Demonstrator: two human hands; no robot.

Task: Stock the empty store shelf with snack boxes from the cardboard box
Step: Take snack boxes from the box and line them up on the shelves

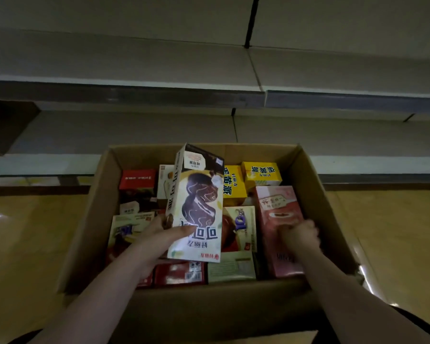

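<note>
An open cardboard box (90, 219) on the floor holds several snack boxes. My left hand (159, 234) grips a tall white and brown cocoa pie box (199, 199) and holds it above the other boxes, thumb across its front. My right hand (299, 234) is curled on top of a pink snack box (278, 207) at the right side of the carton. Two yellow boxes (261, 173) lie at the back right and a red box (137, 180) at the back left. Grey shelves (134, 58) stand bare behind the carton.
The shelf unit's lower board (358, 135) runs just behind the carton, with a price rail (134, 94) above it. Shiny yellowish floor (395, 232) lies on both sides. A dark panel (8, 125) sits at the far left.
</note>
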